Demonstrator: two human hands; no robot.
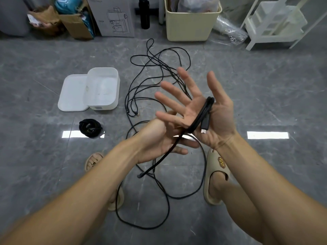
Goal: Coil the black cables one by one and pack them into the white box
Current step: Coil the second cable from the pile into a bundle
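Observation:
My right hand (189, 105) is held palm up with fingers and thumb spread straight. A black cable (203, 114) is looped round its palm, and the cable's plug end (203, 129) hangs by the thumb base. My left hand (155, 138) sits just below it and holds the cable's trailing length, which runs down to the floor; its thumb is hidden. More loose black cables (159, 71) lie tangled on the floor ahead. One coiled black cable (91, 128) lies on the floor near the white box (106, 69), which stands open and holds no cable.
The box's lid (70, 98) lies beside it on the left. My feet in beige slippers (215, 175) stand among the cable loops. A cream bin (187, 27), cardboard boxes (113, 18), a black bottle (144, 13) and a white rack (276, 23) line the far side.

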